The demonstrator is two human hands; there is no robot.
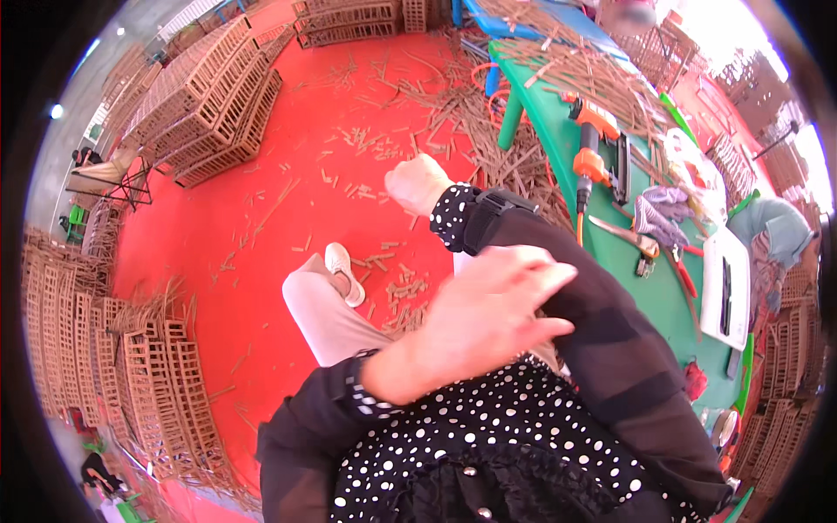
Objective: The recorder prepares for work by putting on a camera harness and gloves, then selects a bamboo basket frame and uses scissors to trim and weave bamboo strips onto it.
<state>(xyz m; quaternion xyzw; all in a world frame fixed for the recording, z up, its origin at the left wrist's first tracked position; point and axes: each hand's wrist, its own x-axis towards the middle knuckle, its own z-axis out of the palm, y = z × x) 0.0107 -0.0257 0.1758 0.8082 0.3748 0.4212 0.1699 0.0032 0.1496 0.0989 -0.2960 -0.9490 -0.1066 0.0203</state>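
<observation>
From the head view I see my left hand spread flat, fingers loose, resting on my right forearm's black sleeve, grasping nothing. My right hand is clenched in a fist over the red floor, empty as far as I can tell. One orange nail gun lies on the green counter, within reach.

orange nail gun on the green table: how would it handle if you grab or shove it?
The orange nail gun looks bulky, so probably heavy for its size. It lies on its side on the green table, so it should slide, not roll. Surrounding wood strips may snag it.
</observation>
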